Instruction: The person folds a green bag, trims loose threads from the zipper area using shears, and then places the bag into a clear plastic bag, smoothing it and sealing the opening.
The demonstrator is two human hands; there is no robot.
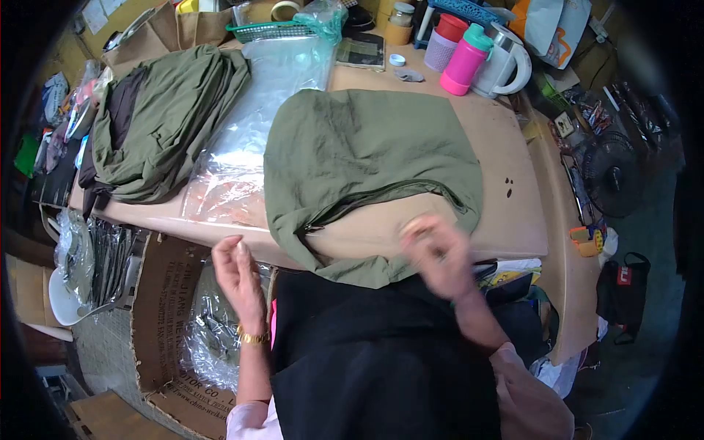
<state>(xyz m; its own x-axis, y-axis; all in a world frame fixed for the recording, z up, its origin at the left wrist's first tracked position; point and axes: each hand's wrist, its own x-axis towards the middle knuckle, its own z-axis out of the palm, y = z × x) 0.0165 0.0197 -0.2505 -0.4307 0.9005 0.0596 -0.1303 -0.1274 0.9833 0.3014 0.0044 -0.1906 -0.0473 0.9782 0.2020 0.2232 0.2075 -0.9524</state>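
Observation:
An olive-green fabric piece [367,139] lies on the tan table [513,191], with a curved zipped opening near its front side that shows a tan surface inside. My left hand [238,275], with a gold watch at the wrist, is raised at the table's front edge, left of the fabric; its fingers are apart and it holds nothing. Over the right part of the opening is my right hand [438,253], blurred by motion, its fingers curled; whether it holds anything cannot be made out. Folded olive-green fabric pieces [172,110] are stacked at the left.
Clear plastic sheets [253,125] lie between the stack and the fabric. A pink bottle [463,66], a kettle [502,62] and a green basket [271,31] stand at the back. Below the table at left is an open cardboard box [158,315]. A fan [612,172] stands at right.

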